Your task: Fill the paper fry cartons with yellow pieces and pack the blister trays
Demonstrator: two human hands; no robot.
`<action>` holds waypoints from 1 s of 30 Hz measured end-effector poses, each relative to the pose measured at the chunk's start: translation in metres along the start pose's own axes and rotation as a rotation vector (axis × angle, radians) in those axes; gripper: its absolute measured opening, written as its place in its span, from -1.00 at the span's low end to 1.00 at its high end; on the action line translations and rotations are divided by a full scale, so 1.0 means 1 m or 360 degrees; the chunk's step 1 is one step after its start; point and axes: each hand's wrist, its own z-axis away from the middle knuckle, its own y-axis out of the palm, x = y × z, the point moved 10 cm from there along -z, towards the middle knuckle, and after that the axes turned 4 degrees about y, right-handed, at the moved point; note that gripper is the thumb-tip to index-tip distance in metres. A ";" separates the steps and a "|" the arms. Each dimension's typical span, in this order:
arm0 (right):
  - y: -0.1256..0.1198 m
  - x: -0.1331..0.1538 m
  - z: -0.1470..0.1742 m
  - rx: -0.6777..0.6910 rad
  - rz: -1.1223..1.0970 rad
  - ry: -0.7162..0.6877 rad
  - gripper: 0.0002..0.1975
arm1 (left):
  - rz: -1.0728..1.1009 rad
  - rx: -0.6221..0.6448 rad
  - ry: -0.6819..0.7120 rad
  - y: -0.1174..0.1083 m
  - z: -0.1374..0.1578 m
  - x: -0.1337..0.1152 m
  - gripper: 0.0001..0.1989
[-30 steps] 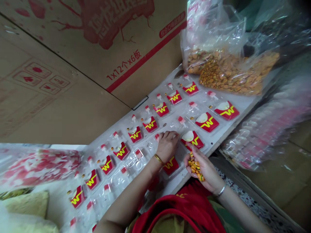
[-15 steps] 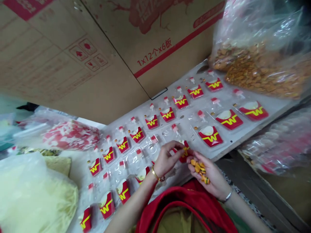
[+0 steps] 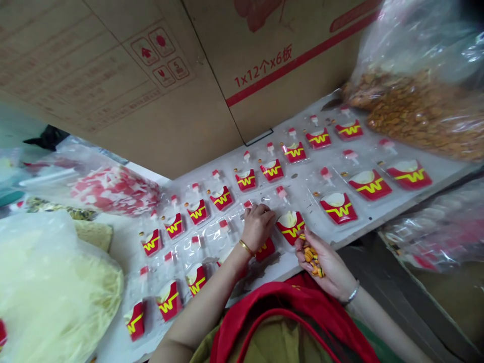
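My left hand (image 3: 258, 227), a gold bangle on its wrist, reaches down over a clear blister pack in the near row. Its fingers are pressed together; whatever they pinch is hidden. Beneath the hand a red fries-box piece (image 3: 265, 249) partly shows. Cupped palm up, my right hand (image 3: 329, 264) holds several small orange toy burgers (image 3: 312, 259). Just beyond its fingertips lies a red fries box with a yellow W (image 3: 290, 227). Above that box, a red-and-white popsicle piece (image 3: 281, 193) sits in the same clear pack.
Two slanting rows of similar packs, such as this one (image 3: 338, 207), cover the white table (image 3: 302, 176). A large carton (image 3: 181, 116) stands behind. Bags of orange pieces (image 3: 423, 113), red-and-white pieces (image 3: 117, 189) and pale pieces (image 3: 56, 287) flank the rows.
My left hand has moved left, away from my right hand, to the neighbouring pack. The fries box it covered now shows. My right hand still cups the toy burgers. The view has shifted slightly.
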 end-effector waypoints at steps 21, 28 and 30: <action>0.027 -0.075 0.000 -0.0069 -0.0254 0.0548 -0.85 | 0.0576 -0.0410 -0.0466 -0.062 0.101 0.036 -0.88; 0.033 -0.085 0.001 -0.0106 -0.0133 0.0565 -0.88 | -0.0145 -0.0108 -0.0388 -0.038 0.096 0.062 -0.88; 0.035 -0.083 0.001 -0.0104 -0.0053 0.0528 -0.86 | -0.0249 -0.0005 -0.0339 -0.027 0.094 0.058 -0.87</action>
